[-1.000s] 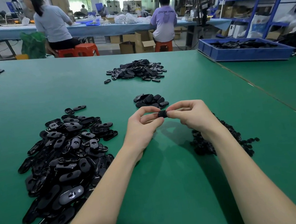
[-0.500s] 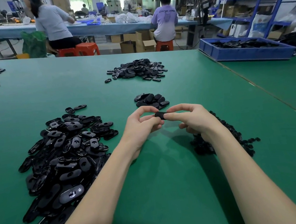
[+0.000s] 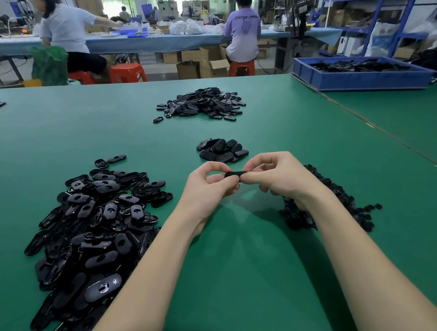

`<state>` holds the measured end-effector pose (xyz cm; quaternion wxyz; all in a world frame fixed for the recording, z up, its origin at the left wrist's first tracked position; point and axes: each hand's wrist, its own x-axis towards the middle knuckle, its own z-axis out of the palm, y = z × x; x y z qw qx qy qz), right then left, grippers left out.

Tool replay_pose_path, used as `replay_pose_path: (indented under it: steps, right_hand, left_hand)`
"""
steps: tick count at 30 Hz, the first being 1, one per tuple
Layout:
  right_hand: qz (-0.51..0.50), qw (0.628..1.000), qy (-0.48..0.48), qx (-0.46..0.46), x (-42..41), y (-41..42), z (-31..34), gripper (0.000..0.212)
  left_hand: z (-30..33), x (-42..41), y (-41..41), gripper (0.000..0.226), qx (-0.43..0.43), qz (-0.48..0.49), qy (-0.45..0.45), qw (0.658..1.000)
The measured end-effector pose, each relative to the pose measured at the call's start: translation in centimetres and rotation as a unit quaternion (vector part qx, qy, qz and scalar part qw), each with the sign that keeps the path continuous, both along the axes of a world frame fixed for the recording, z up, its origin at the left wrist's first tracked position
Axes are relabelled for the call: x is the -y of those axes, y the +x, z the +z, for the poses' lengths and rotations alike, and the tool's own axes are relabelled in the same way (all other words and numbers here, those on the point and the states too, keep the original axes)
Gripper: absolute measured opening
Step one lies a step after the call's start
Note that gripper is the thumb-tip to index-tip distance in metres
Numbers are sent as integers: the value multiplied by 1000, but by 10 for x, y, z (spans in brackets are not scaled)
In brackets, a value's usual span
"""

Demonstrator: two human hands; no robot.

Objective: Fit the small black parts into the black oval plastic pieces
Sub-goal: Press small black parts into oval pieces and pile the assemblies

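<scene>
Both hands meet above the green worktop, raised clear of it. The left hand and right hand each pinch one end of a black oval plastic piece between curled thumb and fingers. Its long axis runs level, left to right between the hands, seen edge-on. A large heap of oval pieces lies left; a pile of small black parts lies beneath the right wrist; a smaller stack of oval pieces lies just beyond the hands.

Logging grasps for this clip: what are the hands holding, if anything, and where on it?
One black oval piece, held edge-on above the table: left hand pinches its left end, right hand its right end. Any small part in it is hidden.
</scene>
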<state>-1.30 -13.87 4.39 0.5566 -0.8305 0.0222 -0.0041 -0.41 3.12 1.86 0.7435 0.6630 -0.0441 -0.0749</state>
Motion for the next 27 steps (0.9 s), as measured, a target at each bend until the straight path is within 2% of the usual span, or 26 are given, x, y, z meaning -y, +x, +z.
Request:
replay_pose_path:
  steps: [13,20,27]
  right_hand:
    - [-17,999,-25,15,1,8,-10,9]
    - [-43,999,-5,22,-2,10,-16,13]
    - [-23,998,50,18,1,9,-16,16]
  left_hand:
    - [1,2,-3,16,10,2,23,1000]
    - [1,5,-2,13,13,19,37,999]
    - [3,-1,0,15,-8,-30,-32,999]
